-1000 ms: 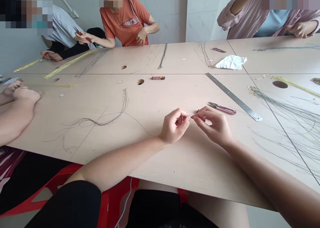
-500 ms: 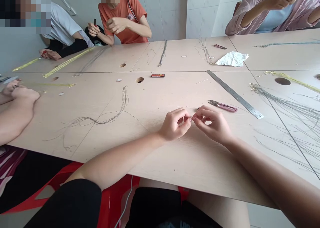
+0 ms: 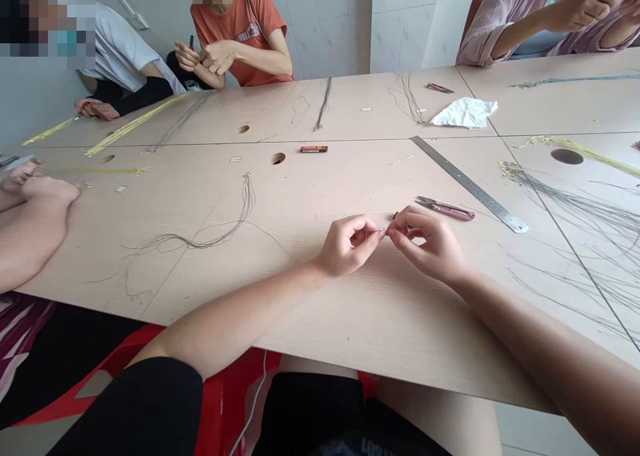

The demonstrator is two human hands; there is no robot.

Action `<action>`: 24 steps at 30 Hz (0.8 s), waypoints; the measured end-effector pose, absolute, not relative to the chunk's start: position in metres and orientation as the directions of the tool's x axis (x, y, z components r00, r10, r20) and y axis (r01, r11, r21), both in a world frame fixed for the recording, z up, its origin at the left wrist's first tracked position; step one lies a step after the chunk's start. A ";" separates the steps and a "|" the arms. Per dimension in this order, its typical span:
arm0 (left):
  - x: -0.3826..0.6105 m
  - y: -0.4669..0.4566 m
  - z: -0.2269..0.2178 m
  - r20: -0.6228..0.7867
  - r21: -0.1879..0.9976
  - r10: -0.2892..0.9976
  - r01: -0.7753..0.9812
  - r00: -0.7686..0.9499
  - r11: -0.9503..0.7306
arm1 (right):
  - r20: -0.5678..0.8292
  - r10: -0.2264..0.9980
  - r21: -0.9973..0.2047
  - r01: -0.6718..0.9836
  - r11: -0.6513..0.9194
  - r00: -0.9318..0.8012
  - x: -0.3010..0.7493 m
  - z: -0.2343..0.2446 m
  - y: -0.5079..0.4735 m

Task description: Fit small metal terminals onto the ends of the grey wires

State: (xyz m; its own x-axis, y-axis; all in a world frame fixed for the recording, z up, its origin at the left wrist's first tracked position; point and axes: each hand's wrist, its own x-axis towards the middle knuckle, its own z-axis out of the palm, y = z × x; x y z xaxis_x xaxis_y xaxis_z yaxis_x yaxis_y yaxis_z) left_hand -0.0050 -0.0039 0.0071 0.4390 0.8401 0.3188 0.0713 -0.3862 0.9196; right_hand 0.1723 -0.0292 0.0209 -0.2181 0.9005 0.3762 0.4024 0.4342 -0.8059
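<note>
My left hand (image 3: 350, 244) and my right hand (image 3: 426, 241) meet fingertip to fingertip just above the table. Each is closed in a pinch, thumb against forefinger. Whatever sits between the tips is too small to name. Just beyond my right hand lie thread snips (image 3: 447, 209) with pinkish handles, their blades pointing left. A small dark object (image 3: 395, 215) shows partly behind my right fingers. To the left of my hands a bundle of thin dark cords (image 3: 220, 237) curves across the tabletop, one strand trailing toward my left wrist.
A steel ruler (image 3: 470, 184) lies slantwise at right, near a larger cord bundle (image 3: 565, 196). Farther back are a red-and-black lighter-like stick (image 3: 314, 149), crumpled white paper (image 3: 465, 113) and a table hole (image 3: 277, 158). A neighbour's arm (image 3: 37, 223) rests at left; other people sit opposite.
My hands stay pinched together, with the fingertips shifted slightly. The view has tilted a little. Across the table, the person in orange has brought their hands closer together.
</note>
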 end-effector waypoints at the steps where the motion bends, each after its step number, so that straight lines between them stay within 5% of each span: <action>1: -0.005 -0.004 0.007 0.298 0.932 0.845 0.056 0.443 -0.358 | 0.381 0.898 -0.804 0.401 0.440 -0.222 0.172 0.021 -0.029; 14: -0.004 -0.005 0.008 0.170 0.984 0.902 -0.017 0.397 -0.178 | 0.505 0.861 -0.689 0.572 0.444 -0.060 0.176 0.015 -0.022; 24: -0.003 0.002 0.005 0.106 0.988 0.944 0.073 0.312 -0.135 | 0.412 0.900 -0.310 0.907 0.286 -0.142 0.198 0.001 -0.010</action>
